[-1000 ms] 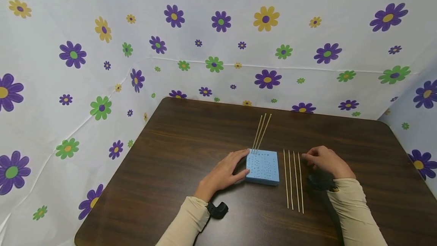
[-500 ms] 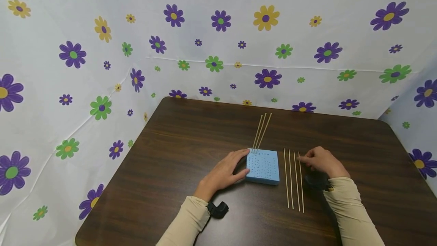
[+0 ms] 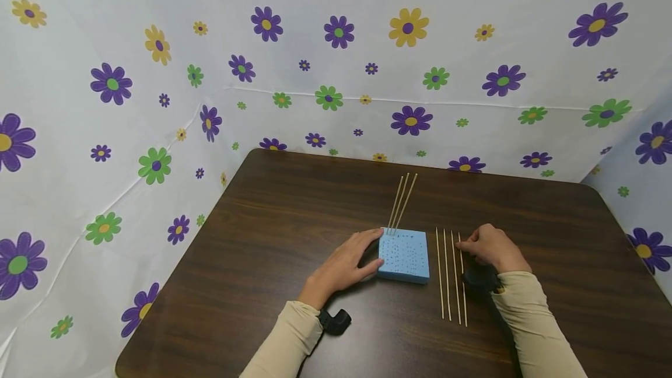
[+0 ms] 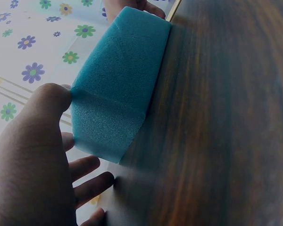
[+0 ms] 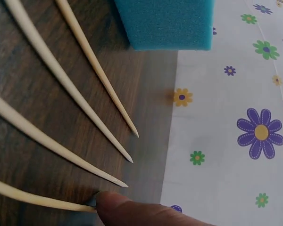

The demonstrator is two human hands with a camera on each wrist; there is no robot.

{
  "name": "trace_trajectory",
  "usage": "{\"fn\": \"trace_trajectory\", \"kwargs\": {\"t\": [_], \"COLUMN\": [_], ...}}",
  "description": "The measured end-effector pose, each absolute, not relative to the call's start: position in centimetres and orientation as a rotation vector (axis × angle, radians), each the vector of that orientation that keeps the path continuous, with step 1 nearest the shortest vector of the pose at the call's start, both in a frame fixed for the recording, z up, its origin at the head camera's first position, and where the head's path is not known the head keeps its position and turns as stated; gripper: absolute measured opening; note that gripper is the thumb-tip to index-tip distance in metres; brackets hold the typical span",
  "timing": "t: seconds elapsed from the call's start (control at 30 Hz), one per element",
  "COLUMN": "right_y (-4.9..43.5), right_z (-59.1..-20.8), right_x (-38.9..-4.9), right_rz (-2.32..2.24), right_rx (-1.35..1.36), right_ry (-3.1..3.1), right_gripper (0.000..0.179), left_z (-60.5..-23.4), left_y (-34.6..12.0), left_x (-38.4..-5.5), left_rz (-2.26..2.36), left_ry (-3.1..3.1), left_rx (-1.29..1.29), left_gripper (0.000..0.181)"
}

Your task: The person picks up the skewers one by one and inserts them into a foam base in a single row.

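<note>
My left hand [image 3: 343,264] lies against the left side of a light blue foam block [image 3: 404,258], its fingers and thumb spread along that edge. Many small holes dot the block's top. Three thin wooden skewers [image 3: 400,202] stick up from its back left part, leaning away. Right of the block, several more skewers [image 3: 447,276] lie side by side on the table. With thumb and finger together, my right hand [image 3: 493,247] pinches the far end of the rightmost skewer [image 3: 464,296]. The right wrist view shows a fingertip [image 5: 132,212] covering that skewer's point; the neighbouring pointed tips stay visible.
Everything sits on a dark brown wooden table [image 3: 273,238] with rounded corners. A white cloth [image 3: 294,121] printed with flowers hangs behind it and at both sides. Each wrist wears a black camera, the left one [image 3: 336,322] near the table surface.
My right hand has moved a little left, from beside the rightmost skewer onto its far end. The left hand, foam block and standing skewers have stayed in place.
</note>
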State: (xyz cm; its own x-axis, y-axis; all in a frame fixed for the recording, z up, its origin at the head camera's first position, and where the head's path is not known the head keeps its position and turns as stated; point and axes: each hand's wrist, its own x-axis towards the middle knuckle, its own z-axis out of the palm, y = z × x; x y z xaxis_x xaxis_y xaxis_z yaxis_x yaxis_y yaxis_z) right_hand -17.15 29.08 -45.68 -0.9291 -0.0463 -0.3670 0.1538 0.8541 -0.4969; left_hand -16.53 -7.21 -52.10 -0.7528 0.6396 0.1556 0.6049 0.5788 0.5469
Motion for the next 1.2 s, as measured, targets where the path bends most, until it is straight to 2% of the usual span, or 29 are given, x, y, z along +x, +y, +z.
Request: {"fn": "trace_trajectory", "kwargs": {"t": [0.47, 1.2], "right_y": [28.83, 29.19], "right_z": [-45.42, -45.34], "right_x": [-17.17, -17.29], "right_rz": [-0.737, -0.856], "right_rx": [0.067, 0.084], "right_ry": [2.673, 2.616], "right_gripper": [0.029, 0.032], "left_z": [-52.18, -52.15], "left_y": [-7.21, -7.16], "left_x": [-16.54, -16.54], "left_rz": [0.912, 0.918], "left_ry": [2.748, 2.745], "left_rx": [1.083, 1.078], "left_gripper": [0.068, 0.067]}}
